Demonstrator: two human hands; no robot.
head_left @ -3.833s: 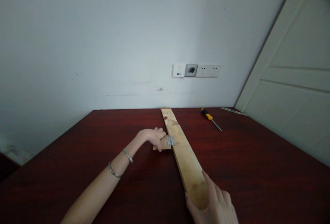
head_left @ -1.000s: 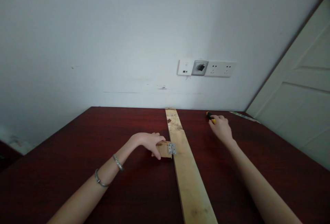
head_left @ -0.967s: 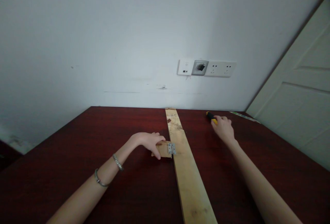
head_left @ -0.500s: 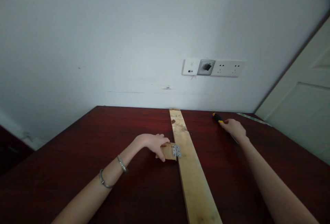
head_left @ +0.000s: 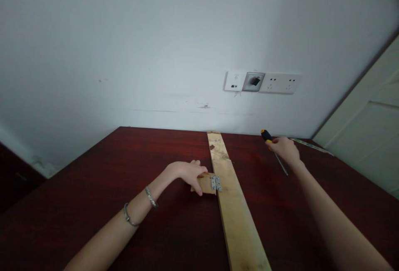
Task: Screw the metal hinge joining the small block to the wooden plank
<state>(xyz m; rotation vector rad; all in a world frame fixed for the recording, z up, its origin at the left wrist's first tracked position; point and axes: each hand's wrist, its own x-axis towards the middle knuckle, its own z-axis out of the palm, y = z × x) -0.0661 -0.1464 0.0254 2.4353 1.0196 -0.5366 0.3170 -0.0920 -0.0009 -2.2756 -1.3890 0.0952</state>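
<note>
My left hand (head_left: 192, 174) grips a short wooden block (head_left: 207, 184), thumb on the near side and fingers on the far side. A metal hinge (head_left: 216, 183) with screws joins this block to a long wooden board (head_left: 235, 204), which runs from the near edge of view to the wall. Over the right part of the table, my right hand (head_left: 285, 150) is closed round a screwdriver (head_left: 266, 135) with a black and yellow handle. Its shaft slants down toward me, the tip apart from the board and hinge.
The dark red wooden table (head_left: 149, 150) meets a white wall (head_left: 168, 46). Wall sockets (head_left: 280, 83) sit above its back edge. A thin pale strip (head_left: 311, 145) lies at the back right, close to a white panelled door (head_left: 374, 125).
My right hand has lifted the screwdriver, whose handle stands higher and whose shaft now shows in full. My left hand keeps its grip on the block. The view has shifted slightly.
</note>
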